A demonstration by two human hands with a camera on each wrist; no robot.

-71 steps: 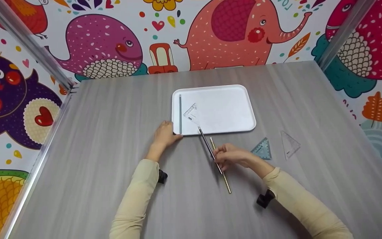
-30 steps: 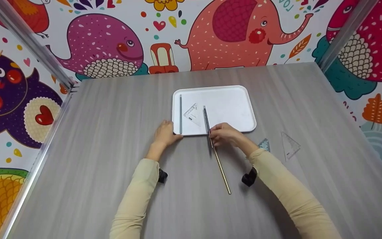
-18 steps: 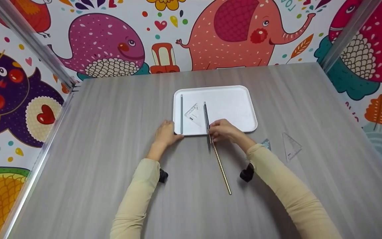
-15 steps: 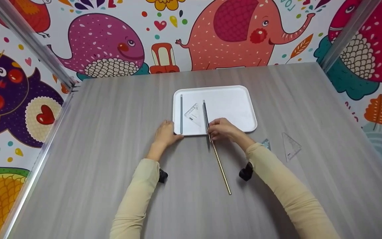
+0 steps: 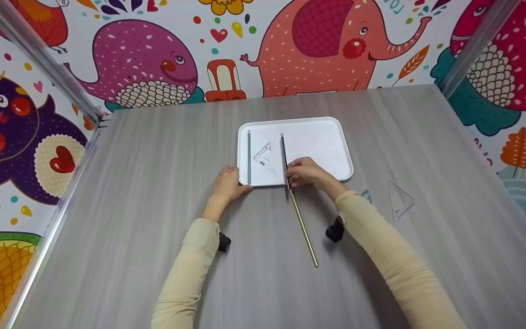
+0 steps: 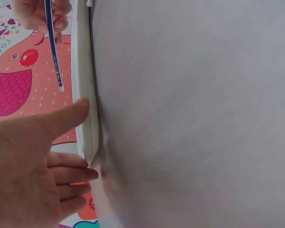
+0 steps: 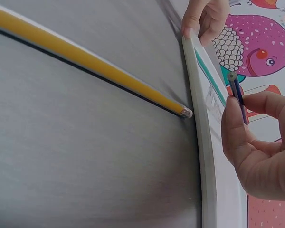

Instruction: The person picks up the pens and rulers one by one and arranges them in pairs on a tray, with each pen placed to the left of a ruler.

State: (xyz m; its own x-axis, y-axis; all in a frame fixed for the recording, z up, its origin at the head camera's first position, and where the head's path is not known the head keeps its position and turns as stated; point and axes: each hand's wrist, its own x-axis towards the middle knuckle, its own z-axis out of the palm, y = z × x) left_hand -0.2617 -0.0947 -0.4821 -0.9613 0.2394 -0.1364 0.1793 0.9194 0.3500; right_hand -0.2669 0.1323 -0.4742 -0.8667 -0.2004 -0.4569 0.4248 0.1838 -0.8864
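Observation:
My right hand (image 5: 308, 172) pinches a dark blue pencil (image 7: 236, 88) between thumb and fingers, above the near rim of the white tray (image 5: 322, 151). In the left wrist view the pencil's far end (image 6: 61, 88) points toward the tray corner. My left hand (image 5: 226, 184) rests at the tray's near left corner, thumb on the front edge and fairly straight fingers along the side. On the tray lie a green pencil (image 5: 249, 157) and a clear set square (image 5: 265, 156). A yellow pencil (image 7: 90, 59) lies on the table, its tip close to the tray.
To the right on the grey table (image 5: 162, 151) lies a clear triangular set square (image 5: 400, 201). A bluish set square (image 5: 366, 196) is partly hidden behind my right forearm. Cartoon-printed walls (image 5: 144, 59) enclose the table at the back and sides.
My right hand has carried the dark blue pencil forward and up over the tray, turning it more upright in the view. The left hand has stayed at the tray corner.

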